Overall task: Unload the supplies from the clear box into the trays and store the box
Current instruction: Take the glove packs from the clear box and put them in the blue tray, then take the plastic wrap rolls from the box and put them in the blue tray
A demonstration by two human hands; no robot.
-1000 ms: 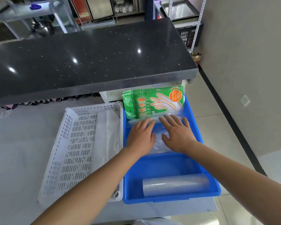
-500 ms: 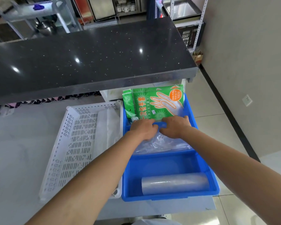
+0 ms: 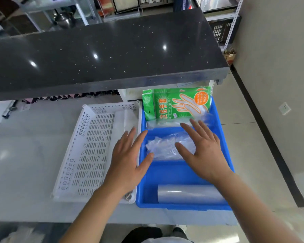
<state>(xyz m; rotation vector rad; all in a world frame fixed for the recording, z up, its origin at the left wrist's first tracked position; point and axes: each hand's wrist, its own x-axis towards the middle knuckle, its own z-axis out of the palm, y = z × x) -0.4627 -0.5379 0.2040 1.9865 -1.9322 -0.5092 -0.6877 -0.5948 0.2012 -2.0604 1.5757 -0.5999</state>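
A blue tray (image 3: 174, 174) sits on the grey counter beside a white perforated tray (image 3: 93, 151) on its left. Green packs of disposable gloves (image 3: 177, 103) lean at the blue tray's far end. In front of them lies a clear bag of plastic items (image 3: 162, 148), and a clear film roll (image 3: 188, 193) rests at the near end. My left hand (image 3: 128, 160) hovers with fingers spread over the seam between the two trays. With its fingers apart, my right hand (image 3: 202, 151) is over the clear bag's right side. The clear box is not in view.
A black speckled shelf (image 3: 102, 55) overhangs the far ends of both trays. A thin white sheet (image 3: 128, 120) lies in the white tray's right part. The counter's near edge runs just below the trays. To the right are floor, wall and a metal rack.
Both hands were pinched together on the clear bag near the green packs. They have let go, drawn back toward me and spread apart, the left one shifting over the white tray's edge.
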